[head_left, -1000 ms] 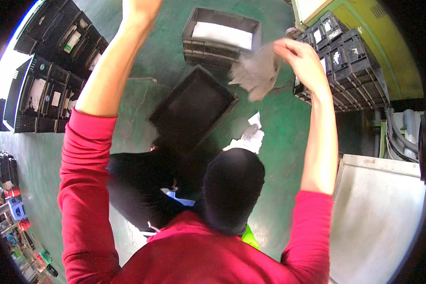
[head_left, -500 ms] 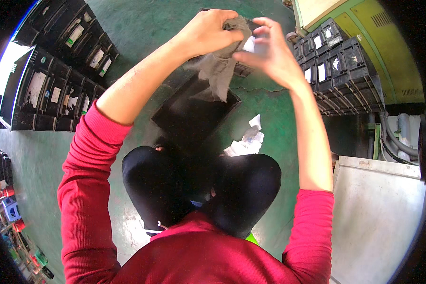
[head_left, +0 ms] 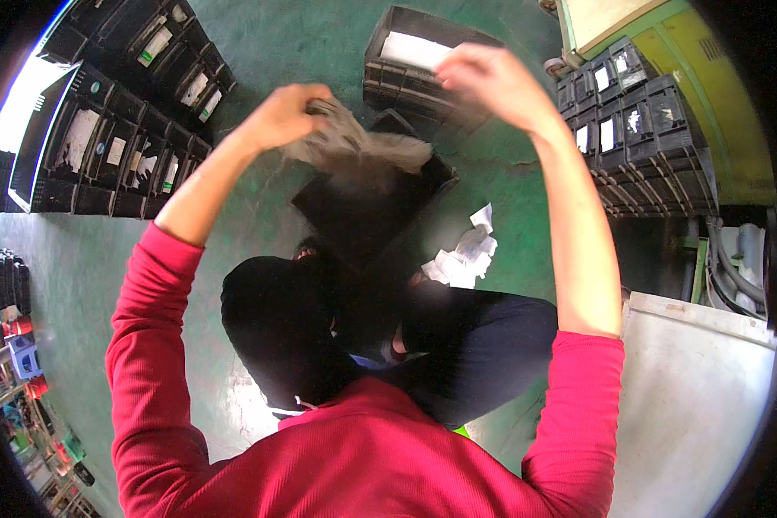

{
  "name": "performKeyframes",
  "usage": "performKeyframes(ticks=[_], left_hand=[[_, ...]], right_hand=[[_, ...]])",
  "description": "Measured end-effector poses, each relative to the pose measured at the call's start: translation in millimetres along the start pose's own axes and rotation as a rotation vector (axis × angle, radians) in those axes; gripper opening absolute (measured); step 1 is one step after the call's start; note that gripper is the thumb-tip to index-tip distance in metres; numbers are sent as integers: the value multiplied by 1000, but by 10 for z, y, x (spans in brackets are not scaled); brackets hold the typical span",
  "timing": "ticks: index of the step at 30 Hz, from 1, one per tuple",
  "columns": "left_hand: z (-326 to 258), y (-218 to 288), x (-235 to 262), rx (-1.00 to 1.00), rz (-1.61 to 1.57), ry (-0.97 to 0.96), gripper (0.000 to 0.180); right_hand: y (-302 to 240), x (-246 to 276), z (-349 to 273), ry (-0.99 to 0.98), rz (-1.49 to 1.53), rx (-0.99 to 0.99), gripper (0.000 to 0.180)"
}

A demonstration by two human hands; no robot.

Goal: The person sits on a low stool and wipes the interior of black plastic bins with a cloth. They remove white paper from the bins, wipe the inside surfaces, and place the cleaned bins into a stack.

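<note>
The left hand (head_left: 287, 116) is raised at about eleven o'clock, its grip clenched around one end of a crumpled grey-brown rag (head_left: 361, 155). The rag trails from that fist toward one o'clock and hangs blurred above an open black crate (head_left: 423, 186) that sits tilted on the green floor (head_left: 319, 43). The right hand (head_left: 492, 82) is up at about one o'clock, well apart from the rag; it is blurred and seems released, holding nothing that shows. Both forearms are bare, with red sleeves pushed to the elbows.

Beyond the right hand, at twelve o'clock, stands a second black crate with a white sheet (head_left: 414, 49) in it. Crumpled white paper (head_left: 466, 257) lies on the floor just beside the open crate, at about three o'clock from it. The person's dark trousers (head_left: 483, 341) fill the middle below. Rows of stacked black crates (head_left: 121, 129) line the ten o'clock side, and more stacked crates (head_left: 643, 129) stand at two o'clock. A pale grey panel (head_left: 699, 397) lies at four o'clock.
</note>
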State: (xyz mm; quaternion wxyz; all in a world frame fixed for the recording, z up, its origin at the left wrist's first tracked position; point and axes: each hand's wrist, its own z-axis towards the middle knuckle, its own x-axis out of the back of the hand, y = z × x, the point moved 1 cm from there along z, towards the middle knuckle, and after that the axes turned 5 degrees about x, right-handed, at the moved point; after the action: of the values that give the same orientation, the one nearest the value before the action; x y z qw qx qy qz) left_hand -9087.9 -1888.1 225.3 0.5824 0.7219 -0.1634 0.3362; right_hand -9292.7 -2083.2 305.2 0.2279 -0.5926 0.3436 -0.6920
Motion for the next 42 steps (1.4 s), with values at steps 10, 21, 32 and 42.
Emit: performKeyframes(ticks=[10,21,32,42], left_hand=[[-13,266,-104,230,-483,-25,51],[-247,-109,-455,82,-604,-209,25],[-253,-450,-633,154,-171,72,22],[-842,-2002,-2084,823,-140,347,76]], right_hand=[[982,-1558,21,-17,-30,-82,22],[1007,-1864,125,-286,75,-42,35],[1263,-1409,109,147,287,-160,22],[2462,-2333,-230,-118,-233,-568,58]])
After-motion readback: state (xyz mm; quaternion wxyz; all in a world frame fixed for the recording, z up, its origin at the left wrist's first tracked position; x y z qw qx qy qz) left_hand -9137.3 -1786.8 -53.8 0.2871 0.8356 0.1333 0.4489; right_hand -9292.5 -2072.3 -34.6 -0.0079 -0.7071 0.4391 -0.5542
